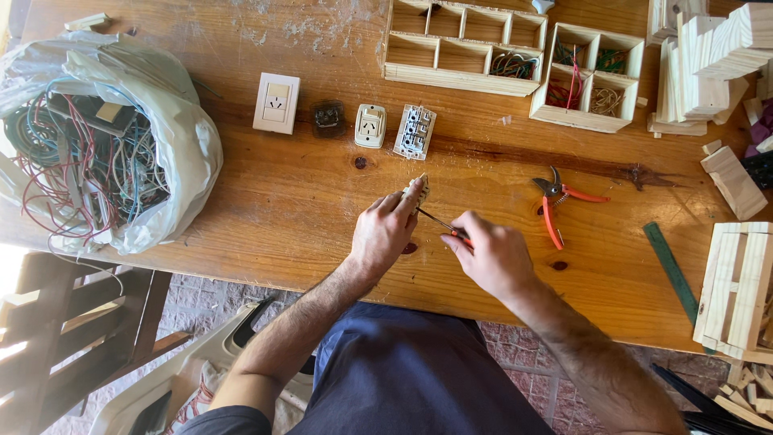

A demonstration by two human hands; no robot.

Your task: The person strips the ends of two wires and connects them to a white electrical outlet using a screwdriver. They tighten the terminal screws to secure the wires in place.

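Wooden table (282,201); left hand (385,229) pinches small socket part (419,190); right hand (491,256) grips screwdriver (441,223), tip on part; pliers (555,205) nearby.

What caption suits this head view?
Left hand steadies a small socket part while right hand works a screwdriver into it.

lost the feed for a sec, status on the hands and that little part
Left hand pins small socket part on table. Right hand drives screwdriver into it. Red cutters lie clear, right.
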